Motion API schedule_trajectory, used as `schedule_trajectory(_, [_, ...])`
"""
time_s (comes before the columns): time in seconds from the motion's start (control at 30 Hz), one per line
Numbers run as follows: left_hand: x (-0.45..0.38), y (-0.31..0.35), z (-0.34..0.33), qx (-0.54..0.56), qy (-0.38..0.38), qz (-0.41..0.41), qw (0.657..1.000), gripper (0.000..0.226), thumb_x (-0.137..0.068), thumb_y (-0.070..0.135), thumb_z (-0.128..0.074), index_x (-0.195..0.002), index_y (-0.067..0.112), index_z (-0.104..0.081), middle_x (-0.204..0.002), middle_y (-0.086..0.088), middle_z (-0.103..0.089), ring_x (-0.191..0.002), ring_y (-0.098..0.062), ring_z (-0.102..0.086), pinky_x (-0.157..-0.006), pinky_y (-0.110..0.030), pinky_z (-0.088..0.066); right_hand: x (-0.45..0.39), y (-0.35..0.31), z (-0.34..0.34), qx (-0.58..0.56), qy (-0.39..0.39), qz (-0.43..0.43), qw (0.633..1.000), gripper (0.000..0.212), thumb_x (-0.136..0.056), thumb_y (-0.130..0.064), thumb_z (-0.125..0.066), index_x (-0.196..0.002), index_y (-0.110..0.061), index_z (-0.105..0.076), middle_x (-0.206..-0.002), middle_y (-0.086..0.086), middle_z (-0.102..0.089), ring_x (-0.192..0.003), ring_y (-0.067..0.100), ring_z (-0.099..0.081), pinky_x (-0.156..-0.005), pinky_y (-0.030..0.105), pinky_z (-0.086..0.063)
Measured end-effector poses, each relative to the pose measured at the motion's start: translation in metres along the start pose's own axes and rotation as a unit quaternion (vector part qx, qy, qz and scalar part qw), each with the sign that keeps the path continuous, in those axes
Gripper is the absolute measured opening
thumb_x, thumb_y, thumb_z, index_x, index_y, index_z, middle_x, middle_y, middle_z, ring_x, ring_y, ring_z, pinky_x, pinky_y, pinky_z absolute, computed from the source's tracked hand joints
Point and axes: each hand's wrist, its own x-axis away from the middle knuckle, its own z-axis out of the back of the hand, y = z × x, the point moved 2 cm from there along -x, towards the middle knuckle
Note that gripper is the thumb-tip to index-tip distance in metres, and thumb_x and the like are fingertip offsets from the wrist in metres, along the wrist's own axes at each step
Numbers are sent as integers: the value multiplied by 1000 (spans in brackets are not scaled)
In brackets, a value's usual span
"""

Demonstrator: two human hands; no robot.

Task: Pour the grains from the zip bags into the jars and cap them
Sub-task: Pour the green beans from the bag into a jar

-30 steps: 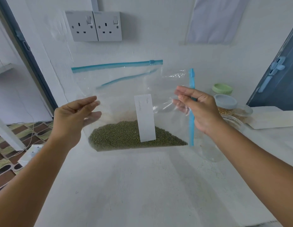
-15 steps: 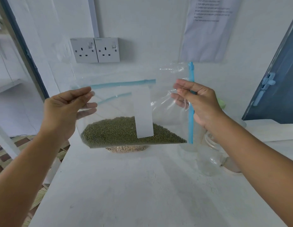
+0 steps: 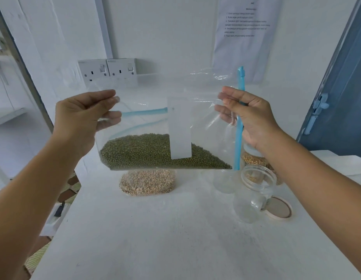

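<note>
I hold a clear zip bag (image 3: pixel 155 126) of green grains (image 3: pixel 147 152) in the air above the white table (image 3: pixel 155 239). My left hand (image 3: pixel 82 118) pinches its left edge. My right hand (image 3: pixel 250 116) pinches the right side by the blue zip strip (image 3: pixel 239 122), which stands upright. A white label (image 3: pixel 180 128) hangs on the bag's front. An empty clear jar (image 3: pixel 254 197) stands open below my right wrist, with another empty jar (image 3: pixel 224 180) beside it. A second bag of pale grains (image 3: pixel 147 182) lies on the table behind.
A beige lid (image 3: pixel 278 211) lies flat right of the open jar. A jar with yellow grains (image 3: pixel 253 158) stands behind, partly hidden by my right arm. Wall sockets (image 3: pixel 109 70), a paper sheet (image 3: pixel 246 37) and a blue door (image 3: pixel 341 98) are behind the table.
The view has tilted up and drawn closer, so the jars and the pale grain bag now show under the held bag. Both hands keep their pinch on the bag.
</note>
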Motion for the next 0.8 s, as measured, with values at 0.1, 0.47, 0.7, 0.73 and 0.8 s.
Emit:
schedule_trajectory(0.1, [-3,2,-16,-8,-8,-3,1000,19,-85,13,-79,-104,13,-79,-101,-9,-80,-71,-16,-75,-79,-34,-65,-2,-3,14,-2,8,3,1000,27,-97,-1,-67,-121,-13,-75,-117,6,-77,-103,28,-77,-84,33,-62])
schedule_trajectory(0.47, [-11,14,-65,-46,-28,-11,998,19,-88,10,-79,-106,11,-79,-99,-8,-80,-70,-17,-74,-79,-35,-65,-7,3,59,-52,31,-8,998,28,-97,-1,-67,-121,-14,-75,-117,5,-77,-103,30,-76,-89,35,-60])
schedule_trajectory(0.7, [-14,22,-86,-71,-39,-19,997,20,-86,10,-80,-106,12,-80,-100,-10,-80,-70,-18,-74,-76,-33,-64,-9,8,77,-86,40,-28,995,29,-96,-1,-68,-121,-13,-74,-116,4,-78,-103,29,-77,-83,31,-60])
schedule_trajectory(0.73, [-14,23,-88,-74,-40,-21,996,20,-86,10,-80,-106,12,-80,-100,-10,-80,-70,-18,-73,-76,-32,-64,-8,10,78,-92,41,-32,994,29,-96,-1,-68,-121,-13,-74,-115,4,-78,-103,29,-77,-82,30,-60])
schedule_trajectory(0.8, [-14,23,-91,-79,-39,-23,996,19,-86,9,-80,-105,11,-80,-97,-9,-80,-68,-18,-73,-76,-33,-64,-6,13,81,-102,40,-38,993,28,-96,-1,-68,-119,-13,-75,-113,4,-78,-102,29,-77,-82,31,-61])
